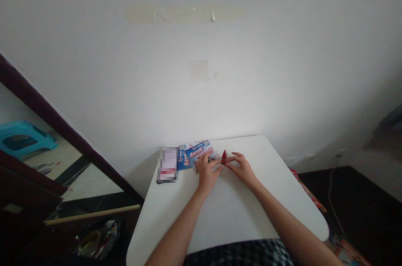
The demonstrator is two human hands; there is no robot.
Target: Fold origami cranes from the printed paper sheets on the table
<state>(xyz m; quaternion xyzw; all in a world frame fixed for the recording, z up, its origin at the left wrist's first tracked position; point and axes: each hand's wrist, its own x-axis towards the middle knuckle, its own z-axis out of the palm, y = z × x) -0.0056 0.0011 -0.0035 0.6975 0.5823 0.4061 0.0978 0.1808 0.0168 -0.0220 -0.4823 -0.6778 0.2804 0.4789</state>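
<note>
A small red folded piece, probably paper (224, 157), stands upright between my two hands above the white table (232, 207). My left hand (207, 172) pinches its left side low down with thumb and forefinger, the other fingers raised over the leaflets. From the right, my right hand (243, 169) grips its lower edge between thumb and forefinger. Blue printed leaflets (188, 157) with red and white lettering lie overlapped behind and left of my left hand, which partly covers them. The fine folds of the red piece are too small to make out.
A phone-like thing with a blurred screen (168, 164) lies at the table's left. Behind is a white wall (201, 107) with old tape marks. Left are a blue plastic stool (28, 138) and a filled bin (97, 239). A cable (331, 190) hangs at the right.
</note>
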